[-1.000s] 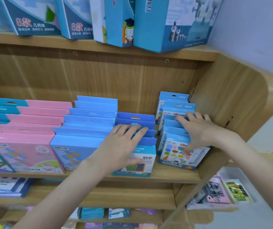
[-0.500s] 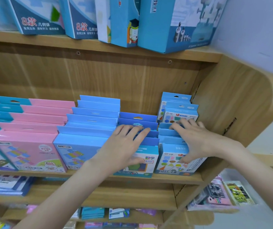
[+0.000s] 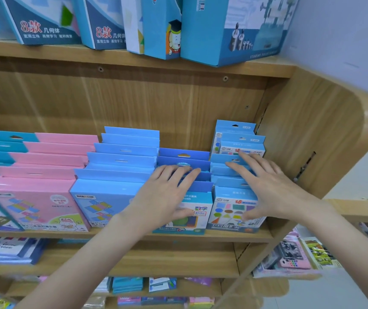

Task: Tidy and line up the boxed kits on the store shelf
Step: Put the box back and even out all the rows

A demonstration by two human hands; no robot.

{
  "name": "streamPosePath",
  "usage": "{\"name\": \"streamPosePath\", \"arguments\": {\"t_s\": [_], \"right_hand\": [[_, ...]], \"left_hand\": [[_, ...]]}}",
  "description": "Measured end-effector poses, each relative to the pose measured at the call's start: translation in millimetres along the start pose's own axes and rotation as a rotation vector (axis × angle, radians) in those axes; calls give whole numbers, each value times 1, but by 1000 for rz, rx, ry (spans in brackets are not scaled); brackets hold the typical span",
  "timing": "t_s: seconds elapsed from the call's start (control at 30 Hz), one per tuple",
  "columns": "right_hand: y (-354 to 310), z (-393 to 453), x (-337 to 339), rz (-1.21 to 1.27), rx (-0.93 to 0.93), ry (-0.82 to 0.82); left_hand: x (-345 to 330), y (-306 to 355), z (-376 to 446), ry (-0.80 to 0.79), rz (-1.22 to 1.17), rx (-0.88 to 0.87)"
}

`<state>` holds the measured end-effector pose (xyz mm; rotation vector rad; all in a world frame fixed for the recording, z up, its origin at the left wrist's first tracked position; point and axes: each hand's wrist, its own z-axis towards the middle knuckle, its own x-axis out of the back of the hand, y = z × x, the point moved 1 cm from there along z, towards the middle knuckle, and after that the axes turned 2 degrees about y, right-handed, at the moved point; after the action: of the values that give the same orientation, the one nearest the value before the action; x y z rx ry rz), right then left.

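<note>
We are resting our left hand (image 3: 169, 195), fingers straight, on the dark-blue kits (image 3: 185, 188); at its three o'clock our right hand (image 3: 265, 186) is lying flat across the light-blue kits (image 3: 232, 204) on the shelf (image 3: 234, 236).

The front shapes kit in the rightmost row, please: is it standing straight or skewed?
Straight. The front shapes kit faces forward, its bottom edge along the shelf lip, level with the neighbouring kit.

Blue boxed kits (image 3: 234, 208), 2 rows by shelf's (image 3: 223, 236) rt end, upright, overlapping front-to-back.
</note>
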<state>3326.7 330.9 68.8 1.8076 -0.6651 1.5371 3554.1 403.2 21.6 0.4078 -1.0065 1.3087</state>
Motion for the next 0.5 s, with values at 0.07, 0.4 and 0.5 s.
{"name": "streamPosePath", "arguments": {"t_s": [0.07, 0.4, 0.5], "right_hand": [[0, 2, -1, 3, 8, -15], [7, -9, 1, 16, 84, -23], [0, -6, -2, 1, 46, -3]], "left_hand": [[1, 0, 0, -6, -1, -4], [3, 0, 2, -60, 3, -4], [4, 1, 2, -76, -7, -2]]}}
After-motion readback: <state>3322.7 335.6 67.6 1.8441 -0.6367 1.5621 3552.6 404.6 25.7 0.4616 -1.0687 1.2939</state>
